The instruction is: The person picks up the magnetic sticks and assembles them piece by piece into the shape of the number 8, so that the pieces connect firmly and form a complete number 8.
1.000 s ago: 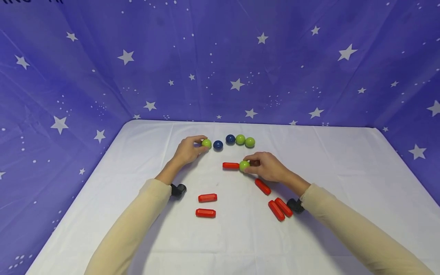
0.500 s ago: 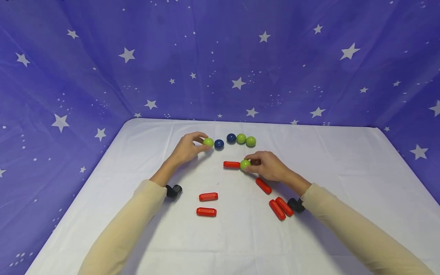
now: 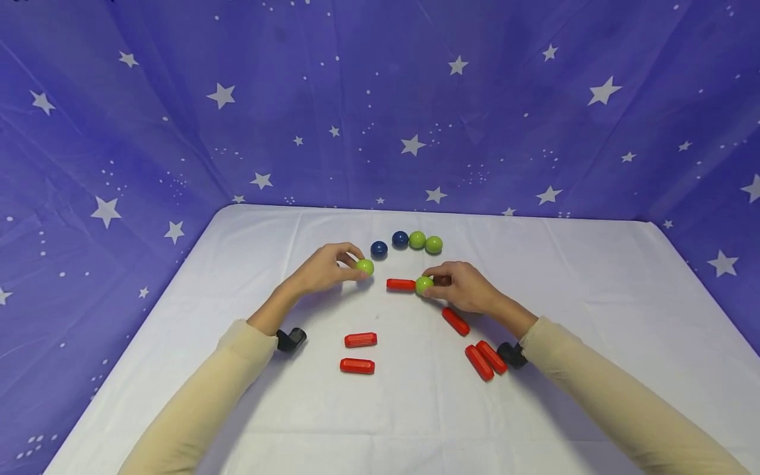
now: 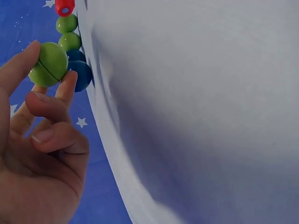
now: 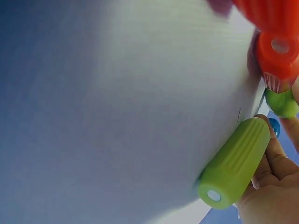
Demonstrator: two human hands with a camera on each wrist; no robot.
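Observation:
My left hand (image 3: 326, 269) pinches a green ball (image 3: 365, 267) between thumb and fingertips, and in the left wrist view this ball (image 4: 50, 64) shows a seam round it. Nearest to it sits a dark blue ball (image 3: 379, 249). With thumb and fingers my right hand (image 3: 466, 287) holds another green ball (image 3: 424, 285), which meets the right end of a red ridged rod (image 3: 400, 284). In the right wrist view a green ridged rod (image 5: 236, 161) with a silvery spot in its end lies beside the right hand; the head view hides it.
Behind the hands stand a second blue ball (image 3: 400, 239) and two green balls (image 3: 417, 239) in a row. Two red rods (image 3: 360, 340) lie at the front left. Three more red rods (image 3: 455, 321) lie near the right forearm. A starry purple cloth (image 3: 410, 99) rises behind the white table (image 3: 267, 409).
My left hand has drawn its green ball away from the blue ball, toward me, closer to the red rod. The right hand stays in place with its ball.

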